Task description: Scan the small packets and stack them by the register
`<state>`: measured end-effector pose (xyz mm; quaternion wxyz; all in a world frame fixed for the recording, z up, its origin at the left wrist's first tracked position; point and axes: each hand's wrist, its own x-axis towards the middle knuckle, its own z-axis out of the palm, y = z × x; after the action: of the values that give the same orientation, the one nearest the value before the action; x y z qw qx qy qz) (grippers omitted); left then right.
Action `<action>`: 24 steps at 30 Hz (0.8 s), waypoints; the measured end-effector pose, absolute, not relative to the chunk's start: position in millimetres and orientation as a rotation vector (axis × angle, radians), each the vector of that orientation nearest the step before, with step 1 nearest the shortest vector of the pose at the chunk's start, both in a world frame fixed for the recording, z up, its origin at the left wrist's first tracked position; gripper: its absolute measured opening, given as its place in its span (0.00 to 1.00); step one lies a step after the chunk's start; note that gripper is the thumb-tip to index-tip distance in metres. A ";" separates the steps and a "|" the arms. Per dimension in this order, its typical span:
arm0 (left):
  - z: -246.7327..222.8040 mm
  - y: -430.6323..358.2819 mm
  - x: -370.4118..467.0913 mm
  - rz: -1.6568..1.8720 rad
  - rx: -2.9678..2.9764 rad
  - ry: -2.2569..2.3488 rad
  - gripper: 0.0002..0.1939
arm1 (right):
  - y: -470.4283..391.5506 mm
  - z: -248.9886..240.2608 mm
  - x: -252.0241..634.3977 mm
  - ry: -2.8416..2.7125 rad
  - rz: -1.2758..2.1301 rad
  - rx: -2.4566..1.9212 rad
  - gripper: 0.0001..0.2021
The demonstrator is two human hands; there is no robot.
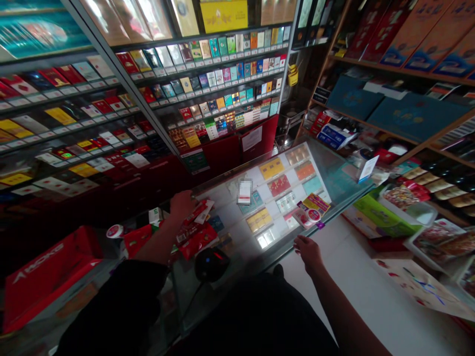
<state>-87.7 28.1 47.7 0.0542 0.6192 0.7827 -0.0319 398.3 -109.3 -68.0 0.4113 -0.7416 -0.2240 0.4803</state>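
My left hand [181, 203] reaches over the glass counter, beside several red packets [196, 238]. Its fingers are dark and smeared, so whether they grip anything does not show. My right hand [308, 251] hangs just off the counter's near edge, its fingers loosely bent and apart, with nothing seen in them. Closest to it on the glass are a round-topped red and white tub [312, 215] and a yellow and purple packet [316, 203]. A small white and red pack [244, 192], blurred out, lies mid-counter.
A black scanner-like device [211, 264] with a cable sits at the counter's near side. At left stands a large red box [54, 269]. Cigarette shelves [208, 64] line the back. On the right are a green box [386, 212], a standing white card [368, 168] and plastic tubs [432, 242].
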 end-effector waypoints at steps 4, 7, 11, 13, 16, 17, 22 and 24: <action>37.5 30.6 -97.3 -0.166 1.891 2.336 0.19 | -106.5 -58.1 364.5 -0.676 1.237 -1.832 0.17; 30.5 31.2 -100.8 -0.174 1.901 2.348 0.21 | -104.8 -51.1 341.7 -0.770 1.267 -1.806 0.16; 26.8 27.5 -109.5 -0.113 1.880 2.402 0.24 | -105.5 -42.6 315.8 -0.799 1.325 -1.773 0.15; 28.1 23.0 -115.1 -0.040 1.863 2.425 0.24 | -105.3 -38.5 304.3 -0.820 1.337 -1.753 0.15; 34.4 12.1 -119.8 0.153 1.823 2.426 0.23 | -101.6 -31.2 287.7 -0.878 1.360 -1.681 0.14; 37.6 7.1 -119.3 0.228 1.798 2.412 0.22 | -99.4 -28.1 282.0 -0.906 1.367 -1.659 0.13; 61.6 -27.3 -98.6 0.573 1.640 2.307 0.21 | -84.9 -4.8 249.7 -1.094 1.406 -1.563 0.10; 72.3 -42.1 -85.7 0.680 1.612 2.263 0.20 | -79.7 6.6 235.5 -1.163 1.416 -1.523 0.09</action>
<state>-85.7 -42.1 72.3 0.1400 0.5580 0.7834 0.2352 235.5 -79.7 6.6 0.3703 -0.5936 -0.4534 0.5521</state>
